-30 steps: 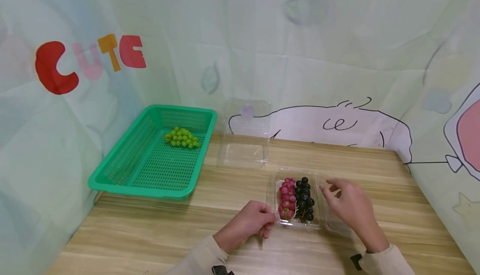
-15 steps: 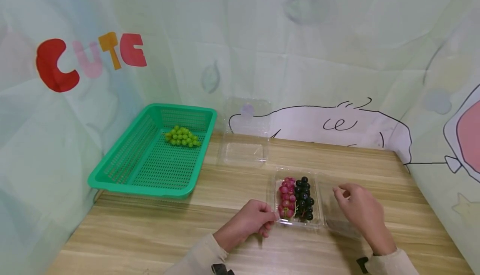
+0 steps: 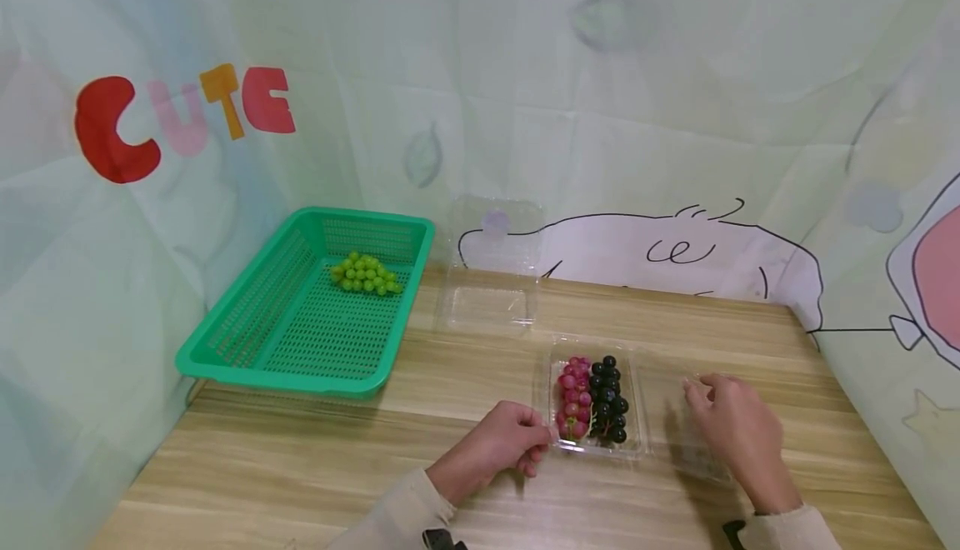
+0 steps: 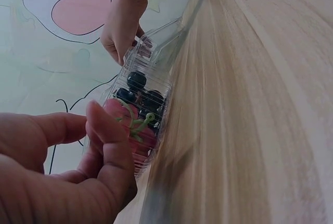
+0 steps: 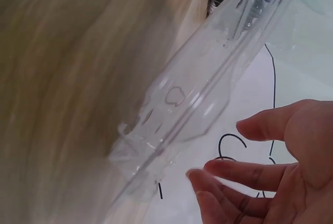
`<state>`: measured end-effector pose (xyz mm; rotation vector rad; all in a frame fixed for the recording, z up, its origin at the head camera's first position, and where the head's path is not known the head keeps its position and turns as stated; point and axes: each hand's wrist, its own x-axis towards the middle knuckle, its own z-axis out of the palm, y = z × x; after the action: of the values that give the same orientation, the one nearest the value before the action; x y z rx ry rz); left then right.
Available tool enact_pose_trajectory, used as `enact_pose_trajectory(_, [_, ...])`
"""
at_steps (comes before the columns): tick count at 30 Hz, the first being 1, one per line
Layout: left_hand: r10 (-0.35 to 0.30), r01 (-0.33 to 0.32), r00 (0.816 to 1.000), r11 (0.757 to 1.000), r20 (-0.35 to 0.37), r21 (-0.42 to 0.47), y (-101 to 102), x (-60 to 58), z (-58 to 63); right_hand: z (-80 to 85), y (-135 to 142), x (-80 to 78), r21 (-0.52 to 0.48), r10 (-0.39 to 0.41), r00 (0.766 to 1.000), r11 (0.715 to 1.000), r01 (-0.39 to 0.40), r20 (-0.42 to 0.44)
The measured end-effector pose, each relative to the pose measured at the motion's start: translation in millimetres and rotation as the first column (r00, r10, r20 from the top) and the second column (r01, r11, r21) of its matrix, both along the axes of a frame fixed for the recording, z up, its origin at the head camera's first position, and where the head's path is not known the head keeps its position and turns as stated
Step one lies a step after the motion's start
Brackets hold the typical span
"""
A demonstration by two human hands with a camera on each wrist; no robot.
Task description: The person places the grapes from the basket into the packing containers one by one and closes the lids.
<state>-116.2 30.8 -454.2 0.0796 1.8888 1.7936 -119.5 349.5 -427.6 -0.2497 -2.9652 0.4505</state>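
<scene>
A clear plastic clamshell box lies on the table, with a bunch of red grapes and a bunch of black grapes side by side inside. My left hand pinches the box's near left corner; the left wrist view shows thumb and finger right at the rim. The box's see-through lid is swung out to the right. Over that lid is my right hand, fingers loosely bent with a gap to the thumb in the right wrist view.
A green plastic basket stands at the left with a bunch of green grapes in it. Behind the box, another clear clamshell stands with its lid up against the printed backdrop. The wooden table spreads in front.
My right hand has moved right, away from the black grapes, and the clear lid has shifted outward with it. My left hand and the grapes have stayed in place.
</scene>
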Motion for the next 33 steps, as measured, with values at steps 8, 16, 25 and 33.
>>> enact_pose_trajectory(8, [-0.002, 0.002, 1.000, 1.000, 0.011, 0.008, 1, -0.2, -0.4, -3.9, 11, 4.2, 0.046, -0.070, 0.991, 0.997, 0.065, 0.118])
enact_pose_trajectory(16, [-0.003, 0.003, 1.000, 1.000, 0.009, 0.020, 0, -0.5, -2.0, -9.6, 16, 6.3, -0.011, -0.046, 0.981, 0.999, 0.048, 0.186])
enact_pose_trajectory(25, [-0.001, 0.001, 1.000, 1.000, 0.008, 0.021, 0, -0.5, -1.1, -12.7, 22, 5.4, -0.027, -0.050, 0.977, 0.998, 0.056, 0.206])
enact_pose_trajectory(33, [-0.007, 0.006, 1.000, 1.000, 0.011, 0.021, 0, -0.2, 0.0, -10.0, 30, 8.9, -0.076, -0.006, 0.979, 0.997, 0.022, 0.204])
